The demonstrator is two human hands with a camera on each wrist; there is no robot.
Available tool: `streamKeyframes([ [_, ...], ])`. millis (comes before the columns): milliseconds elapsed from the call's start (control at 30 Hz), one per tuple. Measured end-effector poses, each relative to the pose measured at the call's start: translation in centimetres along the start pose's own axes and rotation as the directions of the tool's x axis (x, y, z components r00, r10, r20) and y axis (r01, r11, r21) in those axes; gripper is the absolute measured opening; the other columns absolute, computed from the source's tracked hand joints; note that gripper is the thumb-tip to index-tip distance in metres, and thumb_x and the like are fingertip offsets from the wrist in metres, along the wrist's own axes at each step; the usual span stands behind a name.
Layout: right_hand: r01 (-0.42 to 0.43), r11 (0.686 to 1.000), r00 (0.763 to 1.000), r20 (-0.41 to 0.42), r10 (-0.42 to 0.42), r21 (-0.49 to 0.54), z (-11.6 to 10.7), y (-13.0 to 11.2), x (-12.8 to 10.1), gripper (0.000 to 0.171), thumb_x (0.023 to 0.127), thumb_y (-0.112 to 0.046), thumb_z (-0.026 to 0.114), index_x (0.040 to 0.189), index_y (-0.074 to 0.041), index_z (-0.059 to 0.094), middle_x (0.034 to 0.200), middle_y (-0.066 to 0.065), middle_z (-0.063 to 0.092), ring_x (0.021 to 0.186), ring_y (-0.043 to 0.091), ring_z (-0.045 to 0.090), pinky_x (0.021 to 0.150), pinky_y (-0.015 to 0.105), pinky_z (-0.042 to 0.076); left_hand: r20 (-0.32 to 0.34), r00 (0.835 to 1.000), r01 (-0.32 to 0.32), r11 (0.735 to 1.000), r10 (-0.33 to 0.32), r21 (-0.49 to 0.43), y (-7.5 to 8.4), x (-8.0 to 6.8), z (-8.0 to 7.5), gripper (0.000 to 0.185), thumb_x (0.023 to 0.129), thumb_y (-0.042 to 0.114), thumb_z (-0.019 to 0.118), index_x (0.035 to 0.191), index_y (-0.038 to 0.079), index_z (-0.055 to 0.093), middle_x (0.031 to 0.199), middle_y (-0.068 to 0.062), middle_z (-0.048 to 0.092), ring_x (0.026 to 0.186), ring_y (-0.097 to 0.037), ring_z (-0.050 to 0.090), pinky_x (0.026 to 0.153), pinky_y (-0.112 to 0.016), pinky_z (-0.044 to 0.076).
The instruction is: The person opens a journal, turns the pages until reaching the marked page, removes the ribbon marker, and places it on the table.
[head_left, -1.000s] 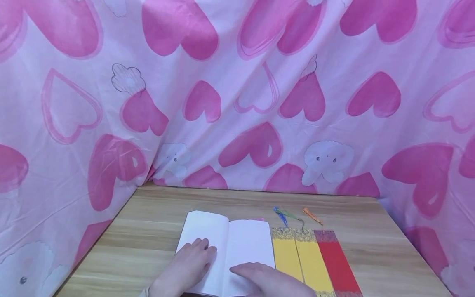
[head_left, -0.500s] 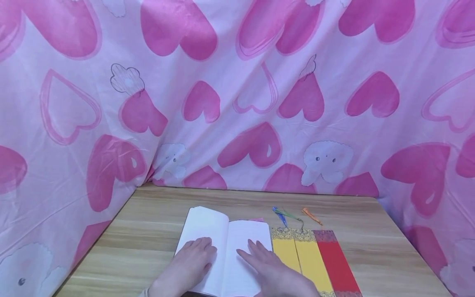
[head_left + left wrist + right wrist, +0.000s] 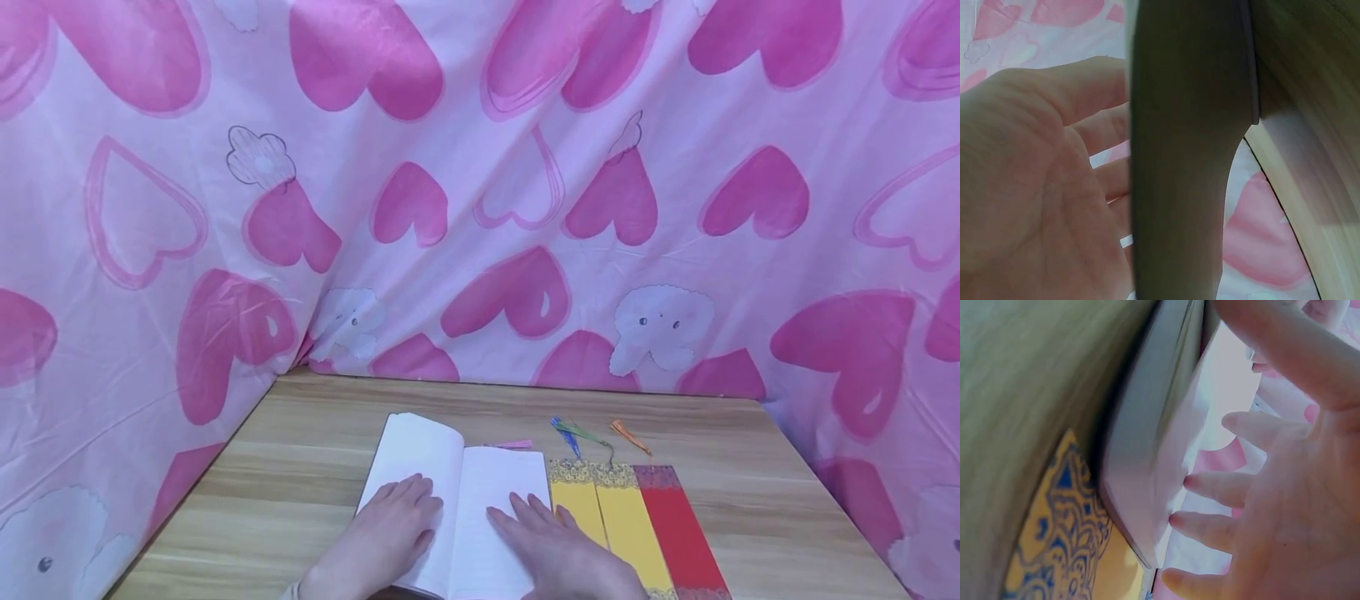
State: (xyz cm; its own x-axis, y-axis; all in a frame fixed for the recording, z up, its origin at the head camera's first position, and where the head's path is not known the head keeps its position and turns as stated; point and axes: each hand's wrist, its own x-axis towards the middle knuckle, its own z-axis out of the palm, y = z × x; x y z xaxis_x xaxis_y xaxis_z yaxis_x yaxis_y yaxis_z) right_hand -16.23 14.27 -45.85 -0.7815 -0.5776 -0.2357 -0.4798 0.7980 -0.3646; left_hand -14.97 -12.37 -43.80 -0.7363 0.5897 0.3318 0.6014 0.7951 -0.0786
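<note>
A notebook with blank-looking pages (image 3: 491, 475) lies spread on the table in the head view, its left leaves arching up somewhat. On the left page rests my left hand (image 3: 393, 529), fingers together and slightly bent. In the left wrist view the raised leaves (image 3: 1179, 156) hide the fingertips of that hand (image 3: 1054, 169). My right hand (image 3: 551, 542) lies over the right page with fingers spread. From the right wrist, fingertips of the right hand (image 3: 1279, 506) touch the page surface, beside the thick page block (image 3: 1138, 444).
Right of the notebook lie two yellow bookmarks (image 3: 633, 525) with lace-patterned ends and a red bookmark (image 3: 686, 533). Blue (image 3: 566, 437), green (image 3: 581, 433) and orange tassels (image 3: 630, 436) stretch behind them. A pink tassel (image 3: 510, 444) shows past the notebook. Heart-print cloth (image 3: 510, 192) surrounds the table.
My right hand has spread its fingers and shifted up and right across the page. The left leaves stand a little higher, and more of the pink tassel shows. My left hand stays on its page.
</note>
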Motion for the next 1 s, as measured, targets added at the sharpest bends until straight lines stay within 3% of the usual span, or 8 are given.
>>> streamKeyframes([
  [167,-0.006,1.0,0.999,0.031,0.007,-0.02,-0.26,0.17,-0.11,0.084,0.075,-0.059,0.074,0.148,-0.041,0.037,0.155,-0.001,0.035,0.142,0.031,0.029,0.11,0.065,0.023,-0.013,1.0,-0.01,1.0,0.01,-0.008,-0.03,0.11,0.04,0.019,0.08,0.02,0.076,0.093,0.013,0.064,0.107,-0.008,0.061,0.111,-0.029,0.059,0.089,-0.045,0.051],
  [400,-0.016,0.999,0.999,0.052,0.014,0.029,-0.58,0.36,0.1,0.078,0.075,-0.052,0.078,0.144,-0.04,0.044,0.151,-0.006,0.041,0.14,0.027,0.033,0.107,0.067,0.024,-0.018,1.0,-0.022,1.0,0.021,-0.015,-0.05,0.04,-0.03,0.018,0.079,0.019,0.076,0.091,0.013,0.063,0.105,-0.008,0.061,0.109,-0.029,0.06,0.087,-0.045,0.051],
  [533,-0.004,0.999,0.999,0.037,0.003,0.038,-0.64,0.58,-0.01,0.074,0.077,-0.049,0.078,0.143,-0.041,0.046,0.15,-0.007,0.042,0.14,0.026,0.034,0.107,0.068,0.023,0.006,1.0,-0.007,1.0,0.007,-0.027,0.02,-0.03,-0.29,0.019,0.081,0.019,0.075,0.095,0.012,0.065,0.108,-0.008,0.063,0.111,-0.029,0.06,0.089,-0.045,0.051],
  [633,0.01,0.997,1.0,0.011,-0.011,0.078,-0.75,0.79,-0.2,0.067,0.079,-0.038,0.078,0.139,-0.042,0.05,0.147,-0.009,0.045,0.139,0.025,0.035,0.109,0.066,0.021,0.012,1.0,-0.005,0.999,0.005,-0.031,0.02,-0.02,-0.37,0.018,0.082,0.019,0.075,0.096,0.012,0.065,0.108,-0.009,0.063,0.111,-0.029,0.06,0.089,-0.045,0.051],
  [733,0.06,0.994,0.997,-0.055,-0.055,0.096,-0.86,0.96,-0.35,0.063,0.078,-0.026,0.077,0.136,-0.039,0.055,0.141,-0.011,0.05,0.137,0.026,0.038,0.109,0.066,0.02,0.016,1.0,-0.007,0.999,0.008,-0.034,0.03,0.03,-0.42,0.017,0.083,0.019,0.074,0.095,0.011,0.065,0.108,-0.009,0.062,0.111,-0.029,0.059,0.09,-0.045,0.05],
  [833,0.128,0.991,0.98,-0.162,-0.118,0.05,-0.91,0.97,-0.3,0.059,0.079,-0.025,0.078,0.134,-0.034,0.057,0.137,-0.01,0.054,0.135,0.028,0.041,0.108,0.066,0.024,0.028,1.0,-0.004,0.999,0.005,-0.033,0.04,0.07,-0.45,0.017,0.083,0.019,0.074,0.096,0.011,0.065,0.108,-0.009,0.062,0.111,-0.029,0.059,0.091,-0.045,0.05],
  [1000,0.18,0.984,0.923,-0.348,-0.164,0.014,-0.83,0.46,0.24,0.059,0.079,-0.018,0.08,0.133,-0.024,0.058,0.146,0.007,0.047,0.139,0.035,0.034,0.107,0.065,0.029,0.032,0.999,-0.003,1.0,0.004,-0.03,-0.01,0.07,-0.51,0.014,0.082,0.019,0.074,0.091,0.012,0.065,0.106,-0.008,0.063,0.111,-0.029,0.06,0.091,-0.045,0.05],
])
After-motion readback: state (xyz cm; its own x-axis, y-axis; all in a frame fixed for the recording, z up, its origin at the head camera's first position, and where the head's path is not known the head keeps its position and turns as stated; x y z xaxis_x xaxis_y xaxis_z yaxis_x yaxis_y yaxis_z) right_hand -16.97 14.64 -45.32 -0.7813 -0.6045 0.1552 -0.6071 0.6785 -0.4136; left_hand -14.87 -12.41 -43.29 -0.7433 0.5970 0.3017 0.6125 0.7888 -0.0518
